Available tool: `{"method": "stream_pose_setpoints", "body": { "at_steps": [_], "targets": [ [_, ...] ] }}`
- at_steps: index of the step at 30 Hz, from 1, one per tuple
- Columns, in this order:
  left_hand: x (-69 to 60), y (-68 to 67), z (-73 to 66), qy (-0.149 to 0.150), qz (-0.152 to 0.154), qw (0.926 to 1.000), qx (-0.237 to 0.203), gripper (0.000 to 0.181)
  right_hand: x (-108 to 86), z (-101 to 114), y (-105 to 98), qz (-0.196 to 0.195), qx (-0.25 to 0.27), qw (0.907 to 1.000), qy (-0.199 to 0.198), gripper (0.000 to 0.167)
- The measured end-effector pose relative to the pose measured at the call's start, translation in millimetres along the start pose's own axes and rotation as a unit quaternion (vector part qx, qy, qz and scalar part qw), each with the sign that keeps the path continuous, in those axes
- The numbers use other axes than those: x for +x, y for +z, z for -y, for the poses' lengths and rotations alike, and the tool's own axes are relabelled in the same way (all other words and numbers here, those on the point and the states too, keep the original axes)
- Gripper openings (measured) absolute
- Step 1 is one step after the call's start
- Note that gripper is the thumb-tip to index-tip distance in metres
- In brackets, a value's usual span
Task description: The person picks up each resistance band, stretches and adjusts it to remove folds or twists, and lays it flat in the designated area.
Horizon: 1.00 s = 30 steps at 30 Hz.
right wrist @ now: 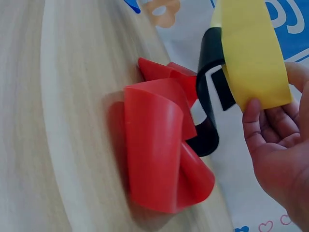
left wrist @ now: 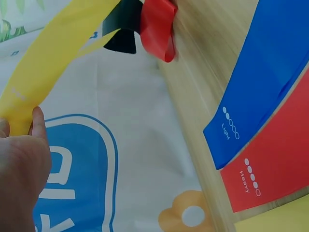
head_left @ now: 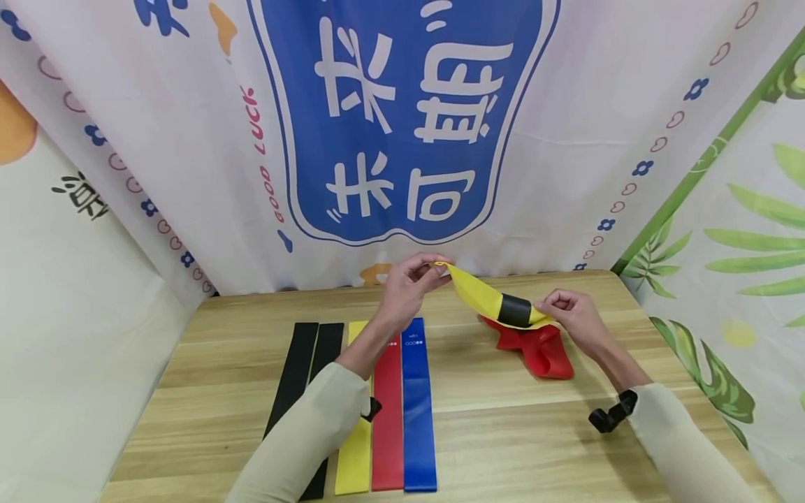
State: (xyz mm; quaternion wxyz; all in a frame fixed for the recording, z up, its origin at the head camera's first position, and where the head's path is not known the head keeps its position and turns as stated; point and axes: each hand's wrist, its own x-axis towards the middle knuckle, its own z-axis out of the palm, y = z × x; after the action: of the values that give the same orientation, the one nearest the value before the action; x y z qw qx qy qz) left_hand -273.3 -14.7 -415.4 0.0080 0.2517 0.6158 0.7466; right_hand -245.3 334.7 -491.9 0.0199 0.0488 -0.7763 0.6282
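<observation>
A yellow resistance band (head_left: 474, 288) is stretched in the air above the table, sloping down to the right. My left hand (head_left: 404, 292) pinches its upper end, and my right hand (head_left: 575, 320) pinches its lower end between thumb and fingers. Around the yellow band, near the right hand, wraps a black band (head_left: 516, 310). In the right wrist view the black band (right wrist: 207, 92) curves down to a crumpled red band (right wrist: 154, 145) on the table. How the black and red bands join is partly hidden.
Left of centre, flat bands lie side by side: two black (head_left: 295, 370), one yellow (head_left: 354, 457), one red (head_left: 387, 419) and one blue (head_left: 418, 412). The left forearm crosses above several of them. A printed cloth (head_left: 534, 175) hangs behind the wooden table (head_left: 503, 447).
</observation>
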Motion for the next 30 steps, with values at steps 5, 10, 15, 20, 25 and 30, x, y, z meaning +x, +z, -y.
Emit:
{"method": "stream_pose_setpoints", "body": {
  "at_steps": [5,10,15,20,25,30],
  "targets": [
    [-0.2,4.7,-2.4,0.009,0.019,0.9998,-0.004,0.024,0.6,-3.6,5.7,-0.026,0.006,0.9994,0.023,0.021],
    [-1.3,7.8,-3.4,0.013,0.039,0.9991,0.002,0.023,1.8,-5.7,9.2,-0.046,-0.004,0.9981,0.04,0.027],
    [-2.1,9.2,-3.5,0.018,0.055,0.9983,0.001,0.023,3.3,-3.9,12.8,-0.063,0.001,0.9963,0.058,0.032],
    [-2.9,9.2,-3.8,0.012,0.051,0.9986,0.0,0.024,4.0,-1.2,17.2,-0.073,0.043,0.9956,0.041,0.037],
    [-2.5,8.7,-4.6,-0.026,0.0,0.9995,0.016,0.026,4.2,1.8,17.9,-0.085,0.083,0.9929,-0.007,0.034],
    [-0.3,5.7,-3.3,-0.081,-0.063,0.9943,0.029,0.028,4.4,5.7,16.0,-0.079,0.089,0.9924,-0.032,0.029]
  ]
}}
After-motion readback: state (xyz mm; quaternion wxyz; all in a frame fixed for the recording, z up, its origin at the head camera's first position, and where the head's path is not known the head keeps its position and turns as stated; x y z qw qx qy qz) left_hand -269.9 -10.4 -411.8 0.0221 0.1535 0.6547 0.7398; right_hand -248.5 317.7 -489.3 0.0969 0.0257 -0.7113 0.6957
